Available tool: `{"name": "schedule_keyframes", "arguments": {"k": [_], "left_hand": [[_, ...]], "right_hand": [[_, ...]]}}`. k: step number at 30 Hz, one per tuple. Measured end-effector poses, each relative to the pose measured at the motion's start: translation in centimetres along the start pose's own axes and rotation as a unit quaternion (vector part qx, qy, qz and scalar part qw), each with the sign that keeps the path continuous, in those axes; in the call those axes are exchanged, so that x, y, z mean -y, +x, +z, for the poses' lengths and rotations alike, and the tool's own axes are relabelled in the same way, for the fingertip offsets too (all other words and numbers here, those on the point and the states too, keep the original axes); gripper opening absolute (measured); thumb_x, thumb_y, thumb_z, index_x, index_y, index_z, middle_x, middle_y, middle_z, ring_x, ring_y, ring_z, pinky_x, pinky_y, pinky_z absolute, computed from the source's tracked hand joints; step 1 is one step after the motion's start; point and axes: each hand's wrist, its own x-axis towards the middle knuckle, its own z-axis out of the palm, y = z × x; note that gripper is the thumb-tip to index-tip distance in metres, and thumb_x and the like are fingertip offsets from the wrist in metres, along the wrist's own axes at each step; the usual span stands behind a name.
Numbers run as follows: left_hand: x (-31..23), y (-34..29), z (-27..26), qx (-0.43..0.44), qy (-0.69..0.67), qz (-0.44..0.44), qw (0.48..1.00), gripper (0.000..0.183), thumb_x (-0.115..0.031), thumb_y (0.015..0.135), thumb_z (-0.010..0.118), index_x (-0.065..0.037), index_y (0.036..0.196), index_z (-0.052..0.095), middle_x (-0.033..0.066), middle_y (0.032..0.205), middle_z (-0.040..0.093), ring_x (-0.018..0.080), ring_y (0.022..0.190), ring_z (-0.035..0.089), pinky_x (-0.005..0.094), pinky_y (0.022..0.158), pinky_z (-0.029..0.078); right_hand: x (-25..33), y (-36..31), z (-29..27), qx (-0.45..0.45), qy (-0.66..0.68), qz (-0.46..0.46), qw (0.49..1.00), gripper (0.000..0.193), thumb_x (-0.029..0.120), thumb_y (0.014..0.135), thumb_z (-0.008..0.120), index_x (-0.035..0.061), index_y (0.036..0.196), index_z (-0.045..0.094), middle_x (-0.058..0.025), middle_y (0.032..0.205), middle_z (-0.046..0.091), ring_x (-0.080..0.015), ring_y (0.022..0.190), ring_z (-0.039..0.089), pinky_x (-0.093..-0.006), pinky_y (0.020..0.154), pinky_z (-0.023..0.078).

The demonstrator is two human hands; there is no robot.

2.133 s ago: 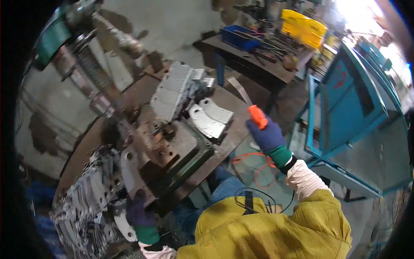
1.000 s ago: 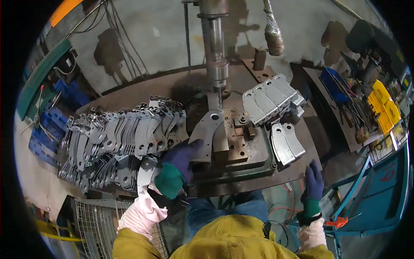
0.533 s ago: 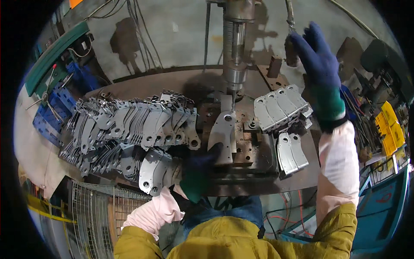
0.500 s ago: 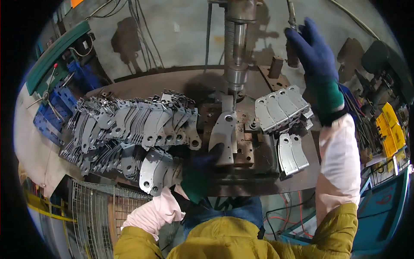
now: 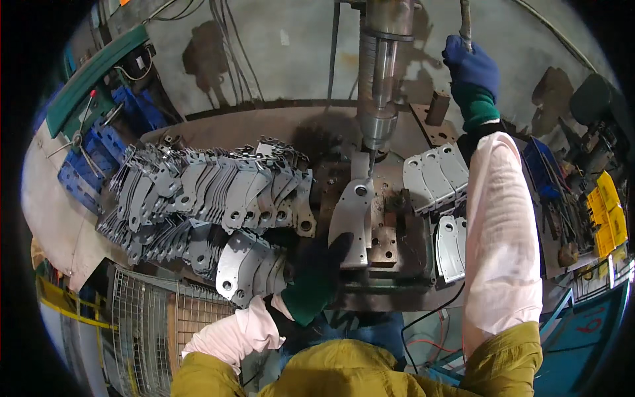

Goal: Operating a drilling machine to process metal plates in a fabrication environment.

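Observation:
A grey curved metal plate [image 5: 348, 221] with a round hole near its far end sits in the steel drilling fixture [image 5: 383, 248], under the drill press spindle [image 5: 378, 129]. The drill bit [image 5: 372, 163] stands just above the plate's far end. My left hand [image 5: 324, 264], in a dark blue glove with a green cuff, grips the plate's near left edge; shadow hides most of its fingers. Raised at the far right, my right hand [image 5: 473, 69], in a matching glove, is closed around the press's feed lever [image 5: 465, 26].
Left of the fixture lies a big pile of similar metal plates [image 5: 211, 188]. More plates [image 5: 433, 173] are stacked to its right, with a smaller group [image 5: 450, 248] nearer me. A wire basket [image 5: 145, 324] stands below the table's left edge. Yellow bins [image 5: 605, 208] sit far right.
My right hand has gone from open beside the lever to closed around it. My left hand stays at the plate's near edge. The whole view has shifted slightly.

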Motion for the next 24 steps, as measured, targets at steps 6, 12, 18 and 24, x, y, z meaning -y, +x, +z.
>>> {"name": "schedule_keyframes", "arguments": {"k": [6,12,18,24], "left_hand": [[-2.5,0.7,-0.7,-0.009,-0.237,-0.178,0.955,0.045,-0.034,0.102,0.06,0.0,0.131,0.06,0.0155,0.119,0.066,0.0291,0.109,0.065,0.0399,0.093,0.052],[-3.6,0.9,-1.4,0.048,-0.345,-0.238,0.907,0.043,-0.026,0.103,0.059,-0.003,0.139,0.052,0.0138,0.124,0.064,0.0261,0.111,0.065,0.0387,0.093,0.054],[-4.7,1.0,-1.5,0.039,-0.515,-0.318,0.795,0.046,-0.039,0.098,0.069,-0.004,0.125,0.059,0.0114,0.103,0.072,0.0219,0.081,0.074,0.0321,0.067,0.06],[-3.6,1.2,-1.1,0.048,-0.493,-0.312,0.811,0.048,-0.039,0.095,0.073,-0.004,0.124,0.058,0.0086,0.094,0.07,0.0236,0.078,0.074,0.035,0.061,0.06]], "right_hand": [[0.6,-0.1,1.6,-0.082,0.018,0.017,0.996,0.05,0.057,0.09,0.058,0.0093,0.095,0.071,-0.0152,0.087,0.072,-0.0406,0.085,0.067,-0.046,0.075,0.051],[-1.6,1.4,2.8,-0.147,-0.033,-0.058,0.987,0.055,0.063,0.089,0.056,0.0123,0.103,0.073,-0.0199,0.096,0.073,-0.0467,0.096,0.066,-0.0518,0.084,0.052],[0.9,0.1,2.5,-0.136,0.022,0.0,0.99,0.045,0.051,0.097,0.054,0.0097,0.098,0.072,-0.024,0.093,0.071,-0.0482,0.091,0.066,-0.0553,0.076,0.052],[0.2,1.0,3.4,-0.158,-0.008,-0.029,0.987,0.043,0.05,0.096,0.055,0.01,0.097,0.072,-0.0239,0.091,0.071,-0.0479,0.091,0.066,-0.0551,0.075,0.052]]}}
